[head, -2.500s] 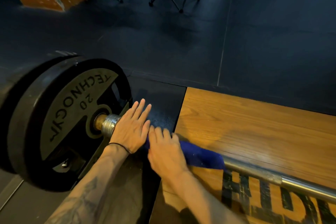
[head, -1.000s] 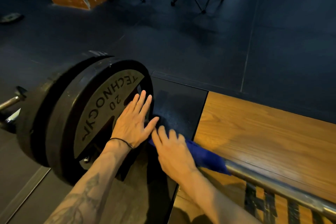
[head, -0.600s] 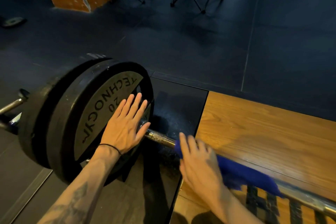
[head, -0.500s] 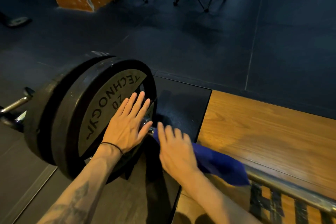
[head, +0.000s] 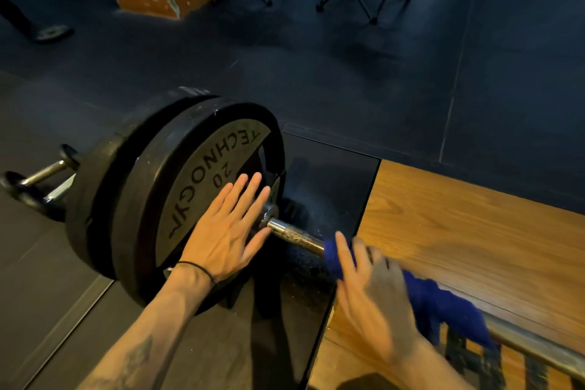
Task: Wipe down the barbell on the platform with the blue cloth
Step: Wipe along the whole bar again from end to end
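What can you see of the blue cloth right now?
The blue cloth is a deep blue, soft-looking rag, bunched and wrapped over the barbell shaft above the wooden platform. The right hand lies over its near end, fingers across it; the trailing end hangs loose. It is motion-blurred. Bare speckled shaft shows between it and the plate.

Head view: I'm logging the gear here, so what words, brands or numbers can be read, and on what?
"TECHNOGYM" on the inner weight plate, part hidden by the left hand.
"20" on the same plate.
Large black letters on the wooden platform, lower right: blurred, cut off, unreadable.
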